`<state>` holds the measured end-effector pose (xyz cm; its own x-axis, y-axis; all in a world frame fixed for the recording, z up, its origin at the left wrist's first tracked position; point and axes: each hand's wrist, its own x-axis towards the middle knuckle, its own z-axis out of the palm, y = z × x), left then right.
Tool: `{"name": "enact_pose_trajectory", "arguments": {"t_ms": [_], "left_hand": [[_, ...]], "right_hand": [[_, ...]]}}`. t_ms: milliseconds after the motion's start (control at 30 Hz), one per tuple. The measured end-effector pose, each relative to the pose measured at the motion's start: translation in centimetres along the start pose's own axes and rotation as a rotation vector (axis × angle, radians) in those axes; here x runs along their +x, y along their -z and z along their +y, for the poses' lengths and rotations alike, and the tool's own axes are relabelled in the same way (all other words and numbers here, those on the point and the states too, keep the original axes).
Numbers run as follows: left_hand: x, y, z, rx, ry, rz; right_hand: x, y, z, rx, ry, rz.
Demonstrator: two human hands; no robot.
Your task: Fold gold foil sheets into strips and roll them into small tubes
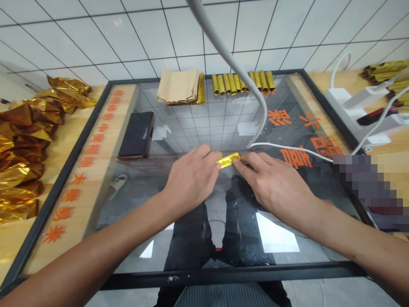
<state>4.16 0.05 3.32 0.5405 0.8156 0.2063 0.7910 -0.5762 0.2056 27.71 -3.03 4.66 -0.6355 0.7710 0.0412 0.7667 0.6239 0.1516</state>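
Note:
Between my two hands, over the middle of the glass tabletop (204, 128), is a small rolled tube of gold foil paper (228, 160). My left hand (194, 172) pinches its left end. At the right end, the fingers of my right hand (271, 175) press on it, with thumb and forefinger close together. Toward the back edge lies a row of several gold foil tubes (230, 84), side by side. Left of that row sits a stack of brown paper sheets (177, 86), with gold foil showing at its right side.
A dark phone (136, 135) lies left on the glass. A thick white cable (236, 59) hangs down in front of the row. White power strips (354, 106) stand at the right. Crumpled gold foil pieces (25, 145) are heaped on the left, and more gold rolls (383, 76) lie far right.

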Motion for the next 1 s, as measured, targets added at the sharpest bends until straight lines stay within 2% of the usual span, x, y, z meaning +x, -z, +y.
{"name": "enact_pose_trajectory", "arguments": {"t_ms": [167,267,367,467,533,667,1000], "left_hand": [[2.8,-0.7,-0.5,-0.167,0.103,-0.030],[3.4,-1.4,-0.4,-0.203,0.131,-0.024],[2.9,-1.6,-0.2,-0.169,0.115,0.024],[1.6,-1.5,-0.2,-0.070,0.010,0.074],[0.7,-1.2,-0.1,-0.016,-0.032,0.060],[-0.4,-1.1,-0.1,0.044,-0.035,0.048],[-0.6,-2.1,-0.3,0.018,-0.017,0.132]], "right_hand": [[-0.2,0.3,-0.3,-0.038,-0.001,-0.016],[-0.2,0.2,-0.2,-0.013,0.007,-0.029],[-0.3,0.2,-0.1,0.018,0.007,-0.029],[-0.3,0.1,0.1,0.045,0.002,-0.018],[-0.4,0.1,0.2,0.058,0.007,-0.018],[-0.4,-0.1,0.3,0.050,0.006,-0.013],[-0.3,-0.2,0.3,0.041,0.003,-0.003]]}}
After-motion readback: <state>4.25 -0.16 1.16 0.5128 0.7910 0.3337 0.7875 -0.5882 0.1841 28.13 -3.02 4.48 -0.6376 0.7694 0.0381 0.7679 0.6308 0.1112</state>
